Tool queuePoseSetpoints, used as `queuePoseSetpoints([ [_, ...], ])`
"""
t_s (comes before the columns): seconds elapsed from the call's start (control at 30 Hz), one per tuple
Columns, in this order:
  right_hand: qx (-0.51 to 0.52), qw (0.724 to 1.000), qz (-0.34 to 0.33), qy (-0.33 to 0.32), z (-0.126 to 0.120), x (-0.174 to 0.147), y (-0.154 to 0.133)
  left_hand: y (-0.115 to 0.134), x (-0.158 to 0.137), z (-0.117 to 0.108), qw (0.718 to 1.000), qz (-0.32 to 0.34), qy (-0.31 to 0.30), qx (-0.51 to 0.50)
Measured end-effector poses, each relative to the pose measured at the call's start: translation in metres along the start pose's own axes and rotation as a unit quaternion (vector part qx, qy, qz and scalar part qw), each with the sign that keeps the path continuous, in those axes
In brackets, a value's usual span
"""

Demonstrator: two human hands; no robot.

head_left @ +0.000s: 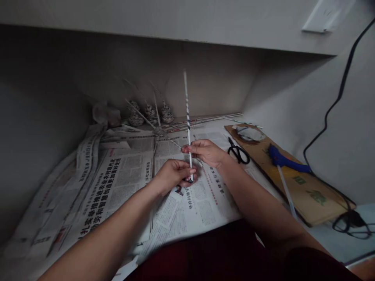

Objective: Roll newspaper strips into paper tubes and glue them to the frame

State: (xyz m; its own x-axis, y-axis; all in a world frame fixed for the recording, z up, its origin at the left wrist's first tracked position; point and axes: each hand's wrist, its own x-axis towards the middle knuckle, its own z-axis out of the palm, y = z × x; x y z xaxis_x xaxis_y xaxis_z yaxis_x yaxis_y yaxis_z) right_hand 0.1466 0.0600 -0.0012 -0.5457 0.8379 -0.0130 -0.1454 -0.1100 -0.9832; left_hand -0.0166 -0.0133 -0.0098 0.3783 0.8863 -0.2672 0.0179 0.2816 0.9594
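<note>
Slim spiral-marked paper stick (188, 111), upright; left fingers (185, 172), right fingers (197, 149) clamped round it; flat newsprint (202, 210) beneath.

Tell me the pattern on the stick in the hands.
The stick is whitish with dark marks, seen in the head view.

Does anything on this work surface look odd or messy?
I see nothing spilled. Slightly untidy, though: the newspaper sheets overlap at uneven angles, and the glue gun has a whitish stick poking past the cardboard.
</note>
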Motion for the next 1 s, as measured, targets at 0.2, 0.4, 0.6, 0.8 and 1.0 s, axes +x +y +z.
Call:
queuePoseSetpoints([
  [0.2,-0.027,0.999,-0.001,-0.033,0.0006,-0.0044,-0.0013,-0.0026,0.0023,-0.0021,1.000,0.001,-0.002,0.006],
  [0.4,0.006,1.000,0.002,0.025,0.0025,-0.0062,-0.0052,-0.0011,0.0010,-0.0007,1.000,0.003,-0.001,0.017],
  [0.6,0.007,0.999,0.005,-0.046,-0.0008,-0.0082,-0.0074,0.0021,-0.0014,0.0014,1.000,-0.007,-0.005,0.003],
  [0.8,0.032,0.998,0.031,-0.050,-0.0027,-0.0073,-0.0044,0.0019,-0.0038,0.0040,0.999,-0.008,-0.030,-0.007],
  [1.0,0.038,0.998,0.040,-0.006,-0.0007,-0.0069,-0.0068,-0.0014,-0.0022,0.0043,1.000,-0.012,-0.017,0.010],
])
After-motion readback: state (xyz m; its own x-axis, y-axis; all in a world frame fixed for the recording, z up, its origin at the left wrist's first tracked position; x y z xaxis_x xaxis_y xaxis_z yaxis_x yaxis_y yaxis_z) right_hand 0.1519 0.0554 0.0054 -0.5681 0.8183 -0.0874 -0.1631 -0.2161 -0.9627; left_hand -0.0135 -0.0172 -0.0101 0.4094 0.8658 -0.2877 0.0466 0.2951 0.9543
